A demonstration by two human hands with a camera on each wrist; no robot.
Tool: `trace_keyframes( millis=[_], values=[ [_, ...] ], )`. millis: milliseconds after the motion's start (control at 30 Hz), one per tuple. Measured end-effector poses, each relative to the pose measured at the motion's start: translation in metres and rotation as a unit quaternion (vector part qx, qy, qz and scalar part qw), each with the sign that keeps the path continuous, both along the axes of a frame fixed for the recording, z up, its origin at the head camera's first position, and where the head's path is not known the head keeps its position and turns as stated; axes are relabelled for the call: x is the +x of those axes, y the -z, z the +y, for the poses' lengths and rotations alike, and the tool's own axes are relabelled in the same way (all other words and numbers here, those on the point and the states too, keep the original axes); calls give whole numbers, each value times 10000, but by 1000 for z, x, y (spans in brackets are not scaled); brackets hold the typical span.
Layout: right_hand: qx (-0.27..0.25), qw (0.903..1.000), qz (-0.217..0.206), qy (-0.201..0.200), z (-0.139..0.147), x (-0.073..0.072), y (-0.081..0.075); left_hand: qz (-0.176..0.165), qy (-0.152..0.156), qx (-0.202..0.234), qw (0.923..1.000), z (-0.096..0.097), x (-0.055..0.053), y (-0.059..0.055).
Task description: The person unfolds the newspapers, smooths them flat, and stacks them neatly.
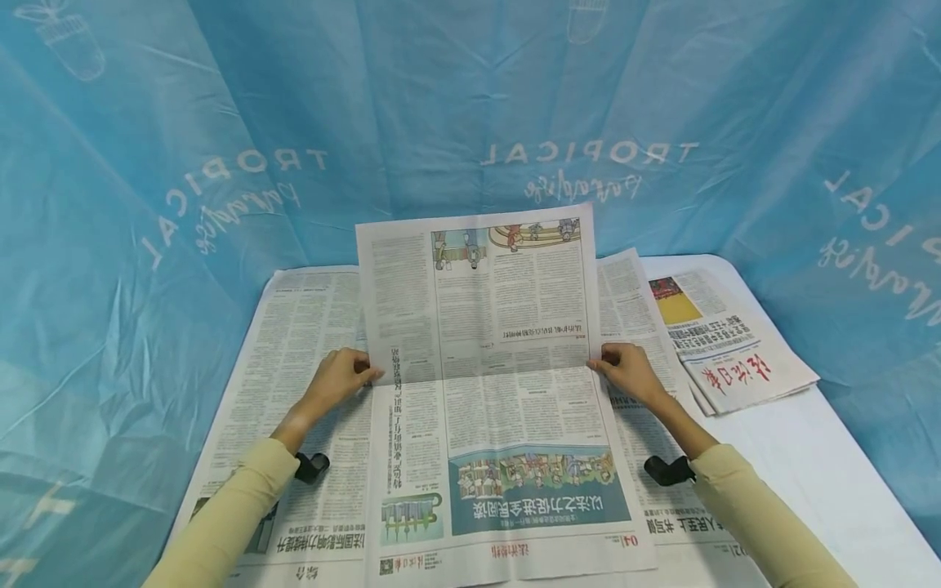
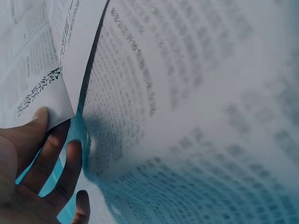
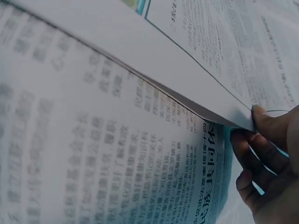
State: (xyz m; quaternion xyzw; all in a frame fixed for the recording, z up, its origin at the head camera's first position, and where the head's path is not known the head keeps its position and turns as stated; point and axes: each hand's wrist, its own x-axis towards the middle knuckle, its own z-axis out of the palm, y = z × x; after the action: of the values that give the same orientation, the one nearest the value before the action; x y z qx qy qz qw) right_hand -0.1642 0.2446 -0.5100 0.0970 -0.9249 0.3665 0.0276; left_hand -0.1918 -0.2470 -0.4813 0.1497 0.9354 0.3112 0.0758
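Note:
A newspaper sheet (image 1: 515, 408) stands in front of me, its upper half raised and a crease crossing its middle. My left hand (image 1: 341, 377) pinches the sheet's left edge near that crease, thumb on the near face. On the opposite edge, my right hand (image 1: 625, 369) pinches at about the same height. In the left wrist view, the left thumb (image 2: 41, 116) presses on the paper with the other fingers behind it. The right wrist view has the right thumb (image 3: 266, 122) and forefinger holding the sheet's edge. The sheet's lower part lies over other spread newspaper.
More newspaper pages (image 1: 309, 327) lie spread beneath the sheet on both sides. A folded newspaper (image 1: 735, 359) with red lettering sits at the back right of the white table (image 1: 831, 457). Blue printed curtains (image 1: 441, 98) hang close behind and at both sides.

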Motion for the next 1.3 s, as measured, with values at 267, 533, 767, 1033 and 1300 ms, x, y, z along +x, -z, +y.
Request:
trace_keyframes(
  millis=[267,533,767,1033,1300],
  values=[
    [105,9997,9,-222,1,2,1,281,-71,-74,9996,3,-3,3],
    [390,9988,-301,2,-3,5,-1,623,-514,-324,9962,8,1,8],
    [309,9930,-1077,379,-8,12,0,4,-1036,-911,9904,17,-2,5],
    [-765,9682,-2328,514,-5,34,1,-343,-1138,-1047,9874,20,-4,-1],
    [-1268,9616,-2412,335,-3,71,1,-579,-1151,-894,9876,18,-8,-2]
  ],
)
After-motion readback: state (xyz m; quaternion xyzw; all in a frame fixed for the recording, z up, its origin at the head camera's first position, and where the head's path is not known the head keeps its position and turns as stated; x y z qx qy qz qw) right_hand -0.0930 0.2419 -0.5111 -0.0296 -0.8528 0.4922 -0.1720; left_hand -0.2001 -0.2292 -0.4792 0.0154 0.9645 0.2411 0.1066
